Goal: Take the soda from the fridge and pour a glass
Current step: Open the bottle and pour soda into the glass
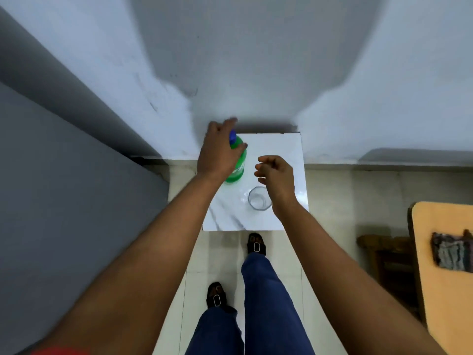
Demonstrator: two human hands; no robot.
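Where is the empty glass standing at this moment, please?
In the head view, the glass stands on the small white table, toward its near right part, just under the right hand and to the right of the green soda bottle.

We see soft, dim indoor light, our broad shadow on the wall point(243, 60), left hand point(217, 152) motion-blurred (fingertips especially), edges bowed by wide-angle distortion.

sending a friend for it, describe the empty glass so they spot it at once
On the small white marble-top table against the wall, look near its front right. The clear empty drinking glass stands there, below the right hand, short and colourless unlike the tall green soda bottle.
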